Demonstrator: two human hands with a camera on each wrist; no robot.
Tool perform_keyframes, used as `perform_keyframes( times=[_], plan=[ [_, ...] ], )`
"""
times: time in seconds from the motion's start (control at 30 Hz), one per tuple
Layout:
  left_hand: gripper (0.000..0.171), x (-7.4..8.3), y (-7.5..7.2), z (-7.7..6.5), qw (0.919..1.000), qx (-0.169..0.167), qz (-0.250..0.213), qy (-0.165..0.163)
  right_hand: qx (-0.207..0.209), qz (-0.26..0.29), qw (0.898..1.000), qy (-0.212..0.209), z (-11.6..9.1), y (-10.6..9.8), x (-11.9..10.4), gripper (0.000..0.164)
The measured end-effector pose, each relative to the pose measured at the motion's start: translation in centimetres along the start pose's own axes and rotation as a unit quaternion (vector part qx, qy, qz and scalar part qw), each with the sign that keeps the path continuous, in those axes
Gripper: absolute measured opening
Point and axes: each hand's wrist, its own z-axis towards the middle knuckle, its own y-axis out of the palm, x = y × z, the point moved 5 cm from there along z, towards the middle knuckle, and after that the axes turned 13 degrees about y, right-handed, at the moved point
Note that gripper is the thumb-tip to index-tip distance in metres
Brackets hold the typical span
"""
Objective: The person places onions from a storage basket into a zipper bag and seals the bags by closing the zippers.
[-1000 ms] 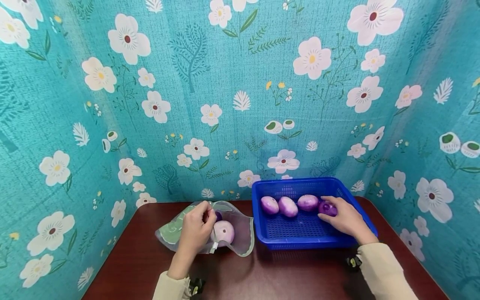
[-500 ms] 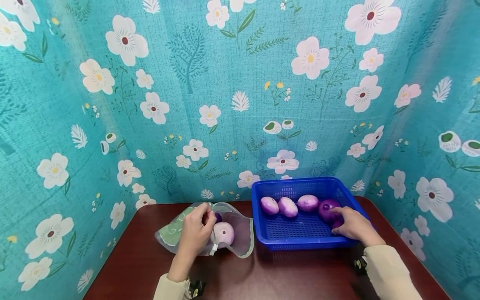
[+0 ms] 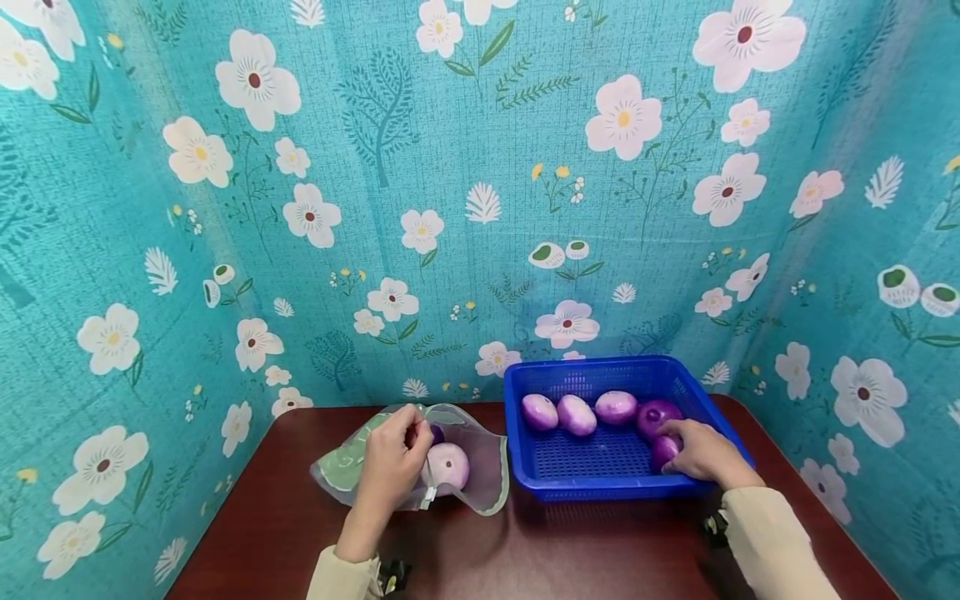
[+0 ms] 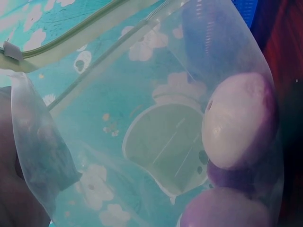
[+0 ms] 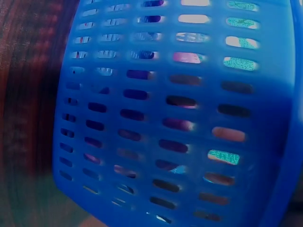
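My left hand [image 3: 393,454] pinches the upper edge of a clear zip bag [image 3: 487,471] lying on the table. Inside the bag are a pale purple onion [image 3: 448,464] and a darker one [image 3: 437,433]; the left wrist view shows an onion [image 4: 239,123] through the film, with others below it. My right hand [image 3: 705,454] reaches over the right side of a blue plastic basket [image 3: 592,486], its fingers curled on a dark red onion [image 3: 663,452]. Slotted basket wall [image 5: 156,127] hides most of that hand in the right wrist view.
Several other red onions stay in the basket: a dark one [image 3: 657,419] touches the gripped onion, and a paler one [image 3: 616,407] lies left of it. The brown table [image 3: 562,550] ends at a flowered teal curtain [image 3: 465,275] behind and on both sides.
My right hand has left the dark onion farther back and moved right and nearer to the front one, which its fingers now grip. The left hand and bag have stayed in place.
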Motion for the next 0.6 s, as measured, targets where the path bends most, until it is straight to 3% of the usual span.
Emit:
perform_keyframes(
  times=[0.2, 0.37, 0.6],
  plan=[
    [0.025, 0.0, 0.0, -0.1, 0.9999, -0.004, -0.004, -0.009, 0.017, 0.001, 1.0, 0.002, 0.0, 0.1, 0.3, 0.065],
    [0.025, 0.0, -0.1, -0.1, 0.9998, -0.006, -0.005, -0.016, 0.064, 0.02, 0.998, -0.016, -0.2, -0.1, 0.0, 0.068],
    [0.025, 0.1, -0.1, 0.0, 0.9999, -0.006, -0.002, -0.013, 0.132, 0.08, 0.987, -0.05, -1.2, -1.6, -2.5, 0.064]
  ],
)
